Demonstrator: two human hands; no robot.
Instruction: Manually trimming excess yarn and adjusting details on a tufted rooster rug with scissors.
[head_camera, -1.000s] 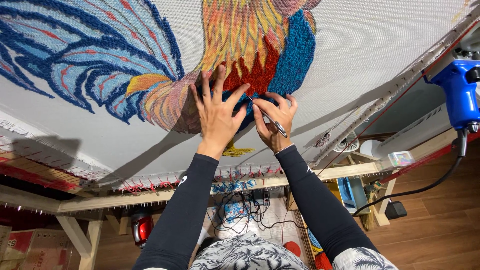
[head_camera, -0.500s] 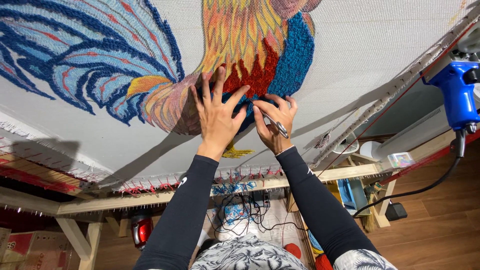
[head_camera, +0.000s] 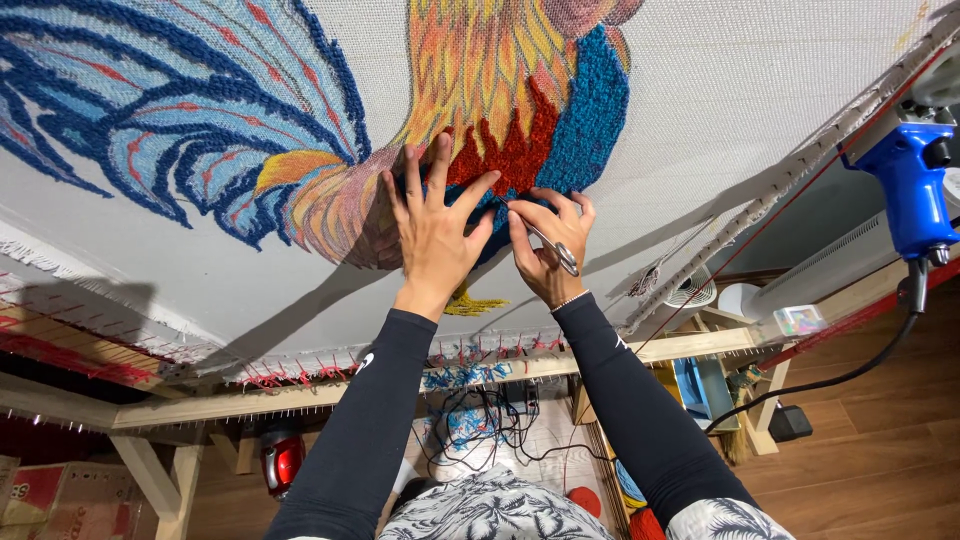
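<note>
I see the scissors (head_camera: 553, 247) in my right hand (head_camera: 547, 250): small, thin, bright metal, the blades running up-left to a fine tip at the edge of the blue pile, the loops down by my palm. The fingers curl around them, thumb and forefinger pinching the slim shanks, knuckles against the cloth.

My left hand (head_camera: 432, 232) lies flat just beside it, fingers fanned wide and pressed onto the tufting, fingertips on the red and orange yarn, thumb reaching toward the right hand. Both arms wear smooth black sleeves (head_camera: 362, 432).

The work itself is a rug (head_camera: 480, 110) stretched on white, open-weave cloth (head_camera: 760, 90). A rooster is tufted into it: the deep blue breast is thick, nubby loop pile, the red patch below is jagged like flames, the orange and yellow body is flatter and streaked, and the tail sweeps left in curved blue and pale-blue bands. A small tuft of loose yellow yarn (head_camera: 470, 302) sits below my wrists.

The cloth is hooked on a pale wooden frame (head_camera: 320, 395), square-cut timber, with red and blue yarn ends fringing the lower rail. At the right edge hangs a blue plastic tufting gun (head_camera: 915, 190) with a black cord (head_camera: 850, 378) looping down. Beneath, tangled blue and black cables (head_camera: 480, 420) lie on the floor, brown wood planks (head_camera: 880, 460).
</note>
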